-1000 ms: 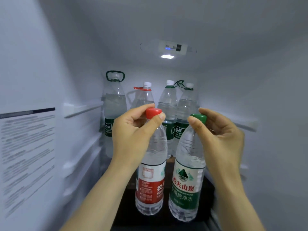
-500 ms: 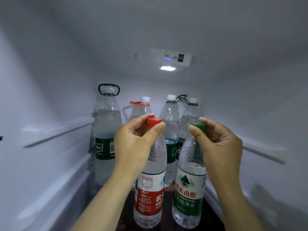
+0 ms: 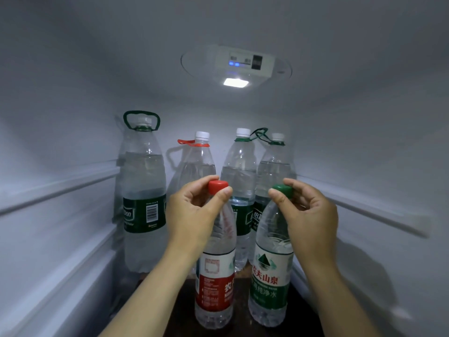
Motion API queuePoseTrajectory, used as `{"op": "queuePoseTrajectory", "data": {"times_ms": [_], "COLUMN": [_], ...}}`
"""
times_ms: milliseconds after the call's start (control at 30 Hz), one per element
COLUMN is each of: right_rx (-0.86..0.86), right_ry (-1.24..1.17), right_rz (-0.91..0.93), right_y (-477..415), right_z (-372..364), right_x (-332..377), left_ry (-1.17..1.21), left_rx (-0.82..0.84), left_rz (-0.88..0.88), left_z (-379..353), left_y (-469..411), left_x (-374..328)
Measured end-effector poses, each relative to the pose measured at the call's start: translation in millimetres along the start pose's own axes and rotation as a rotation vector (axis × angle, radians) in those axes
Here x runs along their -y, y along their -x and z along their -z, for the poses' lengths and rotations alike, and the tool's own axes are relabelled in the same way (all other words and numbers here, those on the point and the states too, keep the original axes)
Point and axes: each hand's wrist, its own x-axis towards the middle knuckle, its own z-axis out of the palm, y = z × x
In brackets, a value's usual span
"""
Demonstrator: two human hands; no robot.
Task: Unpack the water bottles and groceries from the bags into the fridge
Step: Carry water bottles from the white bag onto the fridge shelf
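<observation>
1. The left hand [image 3: 192,215] is clamped on the red cap [image 3: 218,186] of the red-label bottle [image 3: 215,283], thumb on the near side and fingers curled over the far side. The right hand [image 3: 311,215] pinches the green cap [image 3: 283,190] of the green-label bottle [image 3: 271,276] in the same way.
2. Both bottles stand upright on the dark shelf [image 3: 184,312] inside the fridge [image 3: 73,239], just beside each other with what looks like a thin gap between them. They're in front of the row of big bottles [image 3: 143,190] along the back wall.
3. My guess on the cap grip: it lets you reach deep and set two bottles down at once without knocking that back row. Tall ones behind and small ones in front keeps everything grabbable.
4. Stuff I can't make out:
   - The bags and other groceries are nowhere in view.
   - Both necks are hidden under the fingers.
   - The left forearm cuts off part of the red label.
   - The back labels are mostly blocked.
   - I can't tell if the bottles' full weight is on the shelf or the hands are carrying some.
</observation>
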Motion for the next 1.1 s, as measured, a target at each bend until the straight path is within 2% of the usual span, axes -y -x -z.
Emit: {"op": "queuePoseTrajectory", "data": {"times_ms": [200, 333, 833, 1100], "right_rx": [0.073, 0.094, -0.048, -0.075], "right_ry": [-0.026, -0.024, 0.148, 0.094], "right_rz": [-0.006, 0.020, 0.131, 0.134], "right_y": [6.9, 8.5, -31.3, -38.5], "right_z": [-8.6, -7.3, -12.4, -17.3], "right_x": [-6.6, -10.2, -55.5, -67.2], "left_ry": [-0.033, -0.026, -0.007, 0.026], "left_rx": [0.077, 0.072, 0.037, 0.012], "left_rz": [-0.038, -0.050, -0.070, -0.117], "left_z": [-10.6, -12.8, -9.1, -16.5], "left_y": [-0.5, -1.3, -0.1, -0.2], "left_x": [9.2, 14.2, 22.6, 29.5]}}
